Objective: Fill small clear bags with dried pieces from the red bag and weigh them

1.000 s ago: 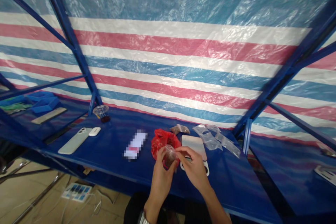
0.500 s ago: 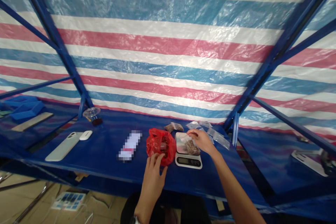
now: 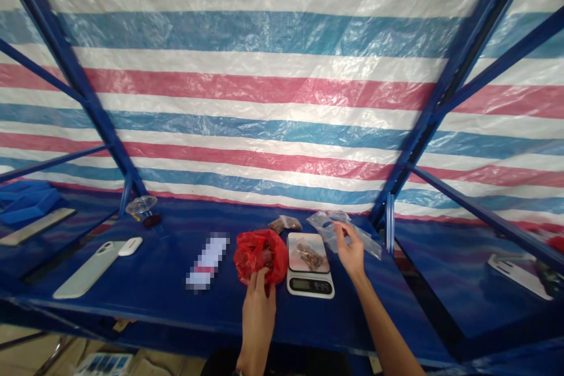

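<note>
My left hand [image 3: 259, 302] is at the near rim of a red plastic bag [image 3: 241, 258], its fingers bent over the edge and its fingertips partly hidden. Inside the bag lie dark brown pieces, too small to name. To the right of the bag is a white digital scale [image 3: 311, 286]. A small clear bag with brown dried bits [image 3: 311, 254] lies flat on its plate, touched by neither hand. Beyond the scale's right side, my right hand [image 3: 351, 247] hovers over clear plastic zip bags [image 3: 368, 241], fingers curved and apart from the thumb, holding nothing visible.
Another filled small bag [image 3: 286, 223] lies behind the scale. Leftward are a blurred-out phone-like item [image 3: 207, 262], a pale phone [image 3: 88, 270], a white case [image 3: 130, 246] and a clear cup [image 3: 143, 207]. Blue metal posts [image 3: 390, 223] rise at both sides before a striped sheet.
My right hand has let go of the small filled bag, now lying on the scale, and moved right to the clear bags. My left hand stays at the red bag. The view has tilted slightly.
</note>
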`<state>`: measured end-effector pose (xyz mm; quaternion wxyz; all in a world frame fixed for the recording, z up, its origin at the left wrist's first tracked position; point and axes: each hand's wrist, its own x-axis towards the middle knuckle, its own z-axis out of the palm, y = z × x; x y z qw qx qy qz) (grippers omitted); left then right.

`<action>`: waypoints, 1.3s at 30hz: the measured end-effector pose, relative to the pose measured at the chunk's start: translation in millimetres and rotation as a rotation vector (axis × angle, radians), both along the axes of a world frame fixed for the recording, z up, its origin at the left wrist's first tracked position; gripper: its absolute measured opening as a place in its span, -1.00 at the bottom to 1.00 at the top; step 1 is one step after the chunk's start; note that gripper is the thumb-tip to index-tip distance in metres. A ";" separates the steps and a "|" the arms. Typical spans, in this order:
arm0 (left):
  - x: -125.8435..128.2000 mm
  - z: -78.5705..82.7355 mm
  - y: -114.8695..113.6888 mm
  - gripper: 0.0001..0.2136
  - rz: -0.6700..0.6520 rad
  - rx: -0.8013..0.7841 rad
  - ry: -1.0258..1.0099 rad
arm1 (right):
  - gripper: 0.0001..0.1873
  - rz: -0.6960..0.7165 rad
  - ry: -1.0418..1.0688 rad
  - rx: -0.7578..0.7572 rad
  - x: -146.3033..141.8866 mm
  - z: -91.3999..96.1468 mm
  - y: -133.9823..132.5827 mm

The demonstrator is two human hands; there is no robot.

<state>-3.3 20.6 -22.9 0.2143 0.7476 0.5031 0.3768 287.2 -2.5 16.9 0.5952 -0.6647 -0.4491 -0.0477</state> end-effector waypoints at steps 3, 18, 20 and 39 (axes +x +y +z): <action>-6.7 7.5 0.1 -0.66 -0.063 0.029 -0.072 | -0.63 -0.084 -0.055 0.046 -0.7 -9.0 -5.2; -72.9 18.2 75.7 -0.59 -0.084 0.390 0.208 | -0.69 -0.111 -0.103 0.003 -6.2 -16.3 -7.7; -73.3 17.8 74.7 -0.59 -0.077 0.414 0.203 | -0.70 -0.097 -0.109 -0.007 -8.3 -14.4 -7.4; -68.6 10.9 66.0 -0.65 -0.024 0.375 0.239 | -0.67 0.316 -0.479 -0.549 -50.9 18.2 12.0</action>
